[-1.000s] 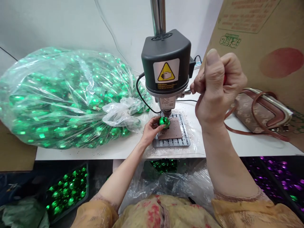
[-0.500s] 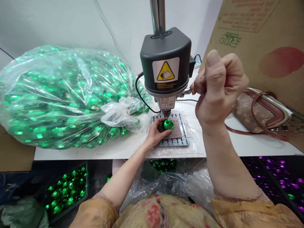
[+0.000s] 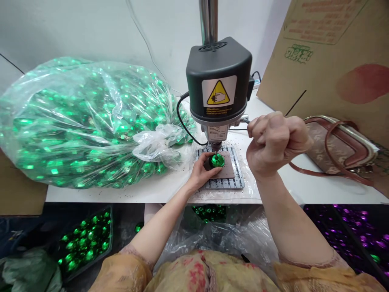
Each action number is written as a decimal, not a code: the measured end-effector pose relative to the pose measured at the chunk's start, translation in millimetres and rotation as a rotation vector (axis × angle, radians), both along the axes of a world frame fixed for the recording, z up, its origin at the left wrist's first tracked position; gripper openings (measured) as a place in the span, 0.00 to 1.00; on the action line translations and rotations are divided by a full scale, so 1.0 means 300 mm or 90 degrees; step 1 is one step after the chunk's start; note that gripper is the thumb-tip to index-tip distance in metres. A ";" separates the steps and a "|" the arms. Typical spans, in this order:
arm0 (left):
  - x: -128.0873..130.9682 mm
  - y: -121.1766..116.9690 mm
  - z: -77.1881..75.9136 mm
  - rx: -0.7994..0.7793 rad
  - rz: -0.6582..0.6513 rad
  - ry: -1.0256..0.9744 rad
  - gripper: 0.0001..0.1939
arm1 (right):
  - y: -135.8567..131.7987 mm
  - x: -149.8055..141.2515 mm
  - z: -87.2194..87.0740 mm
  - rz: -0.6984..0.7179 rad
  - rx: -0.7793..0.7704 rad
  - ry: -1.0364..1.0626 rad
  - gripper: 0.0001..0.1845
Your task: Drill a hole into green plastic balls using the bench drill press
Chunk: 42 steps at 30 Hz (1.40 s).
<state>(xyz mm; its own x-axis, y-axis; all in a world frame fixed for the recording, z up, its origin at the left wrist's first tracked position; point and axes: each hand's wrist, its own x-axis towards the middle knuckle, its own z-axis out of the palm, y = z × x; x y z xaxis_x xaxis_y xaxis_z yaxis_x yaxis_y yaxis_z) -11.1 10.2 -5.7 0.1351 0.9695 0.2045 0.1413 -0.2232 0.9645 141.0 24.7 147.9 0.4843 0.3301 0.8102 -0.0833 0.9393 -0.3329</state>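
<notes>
A small black bench drill press (image 3: 219, 81) with a yellow warning label stands in front of me. Under its chuck, my left hand (image 3: 204, 171) pinches a shiny green ball (image 3: 217, 160) between thumb and fingers. The ball rests on a brown board (image 3: 229, 170) over the slotted grey base plate (image 3: 238, 183). The thin bit (image 3: 216, 154) comes down to the ball's top; whether it has entered I cannot tell. My right hand (image 3: 275, 140) is closed around the feed lever at the press's right side, and most of the lever's grip is hidden by my fingers.
A big clear bag (image 3: 91, 125) of green balls lies left of the press. To the right are a handbag (image 3: 337, 144) and a cardboard box (image 3: 322, 61). Below the table edge sit a crate of green balls (image 3: 86, 239) and purple balls (image 3: 358, 227). Dark crumbs dot the tabletop.
My right hand has swung the lever downward, and the chuck and bit sit lower at the ball. My left hand keeps its hold on the ball. The view has shifted slightly.
</notes>
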 end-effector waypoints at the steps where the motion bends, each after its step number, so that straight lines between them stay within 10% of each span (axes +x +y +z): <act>1: 0.000 0.001 -0.001 0.001 -0.001 -0.003 0.31 | 0.001 0.000 -0.003 -0.003 0.003 0.001 0.27; 25: 0.005 -0.010 0.018 0.016 0.020 0.016 0.29 | 0.017 0.006 -0.104 -0.012 0.114 -0.022 0.25; 31: 0.022 -0.011 0.019 0.034 0.067 0.034 0.26 | 0.013 -0.008 0.014 -0.038 -0.038 0.040 0.29; 37: 0.014 -0.133 0.044 0.269 0.182 0.227 0.20 | 0.017 0.000 0.131 0.007 -0.168 0.020 0.22; 42: -0.056 -0.381 0.006 0.547 -0.053 0.529 0.23 | 0.011 0.005 0.119 0.019 -0.171 0.024 0.21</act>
